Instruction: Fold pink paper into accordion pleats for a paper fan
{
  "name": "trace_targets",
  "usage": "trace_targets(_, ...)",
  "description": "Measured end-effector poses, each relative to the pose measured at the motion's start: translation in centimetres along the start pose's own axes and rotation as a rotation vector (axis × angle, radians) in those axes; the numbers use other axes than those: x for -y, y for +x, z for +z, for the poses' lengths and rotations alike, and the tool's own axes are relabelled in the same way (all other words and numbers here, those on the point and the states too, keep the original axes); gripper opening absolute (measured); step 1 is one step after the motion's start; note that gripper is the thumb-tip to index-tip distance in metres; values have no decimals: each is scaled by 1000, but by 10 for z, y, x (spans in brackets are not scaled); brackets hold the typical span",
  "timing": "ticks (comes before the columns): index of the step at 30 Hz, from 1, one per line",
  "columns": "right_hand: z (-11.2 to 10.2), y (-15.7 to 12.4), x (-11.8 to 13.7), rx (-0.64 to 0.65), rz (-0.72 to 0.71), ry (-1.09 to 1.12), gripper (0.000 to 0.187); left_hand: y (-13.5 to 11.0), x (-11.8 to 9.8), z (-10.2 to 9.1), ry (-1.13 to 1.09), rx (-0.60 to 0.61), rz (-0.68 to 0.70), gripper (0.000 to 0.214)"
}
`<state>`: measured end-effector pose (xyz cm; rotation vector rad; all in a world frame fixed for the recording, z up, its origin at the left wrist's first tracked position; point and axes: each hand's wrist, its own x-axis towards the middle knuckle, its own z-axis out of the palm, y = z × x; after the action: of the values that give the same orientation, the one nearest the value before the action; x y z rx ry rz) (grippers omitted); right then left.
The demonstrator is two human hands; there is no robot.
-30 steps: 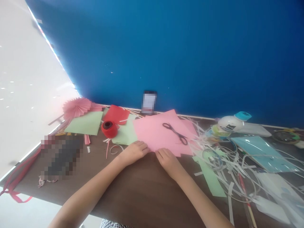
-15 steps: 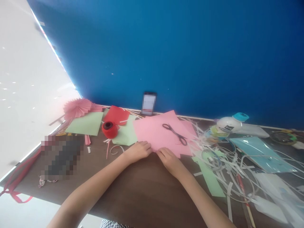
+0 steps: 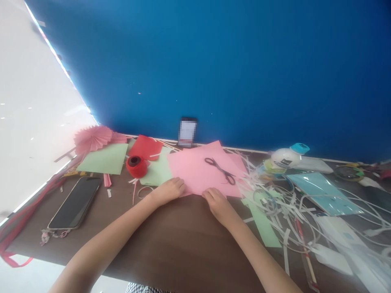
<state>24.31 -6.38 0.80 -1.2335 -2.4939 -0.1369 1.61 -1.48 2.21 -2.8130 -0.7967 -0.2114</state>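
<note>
A pink paper sheet (image 3: pixel 198 171) lies on the brown table (image 3: pixel 183 240) with black scissors (image 3: pixel 220 171) resting on it. My left hand (image 3: pixel 168 190) sits curled at the sheet's near left edge, fingers pressed on the paper. My right hand (image 3: pixel 217 202) pinches the sheet's near edge a little to the right. The two hands are about a hand's width apart.
A phone (image 3: pixel 75 202) lies at the left, with green sheets (image 3: pixel 104 158), a red ribbon roll (image 3: pixel 136 166), red paper (image 3: pixel 146 147) and a pink paper fan (image 3: pixel 91 138) behind. White paper strips (image 3: pixel 284 199), a teal packet (image 3: pixel 324 193) and a glue bottle (image 3: pixel 285 156) crowd the right.
My left hand has slid a little to the left along the pink sheet's edge. The view has shifted slightly; the pink sheet and scissors stay in place.
</note>
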Motion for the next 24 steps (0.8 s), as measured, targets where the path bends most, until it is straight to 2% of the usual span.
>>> trace_targets(6, 2, 0, 1, -1, 79, 81, 19, -2, 4, -3, 16, 53, 41, 13)
trace_targets(11, 4, -1, 3, -65, 170, 130, 20, 2, 5, -1, 63, 67, 18, 13)
trace_targets(16, 5, -2, -1, -116, 201, 97, 24, 1, 12, 2, 43, 95, -30, 14)
trace_targets(24, 1, 5, -15, -59, 225, 125, 24, 6, 22, 4, -178, 97, -160, 20)
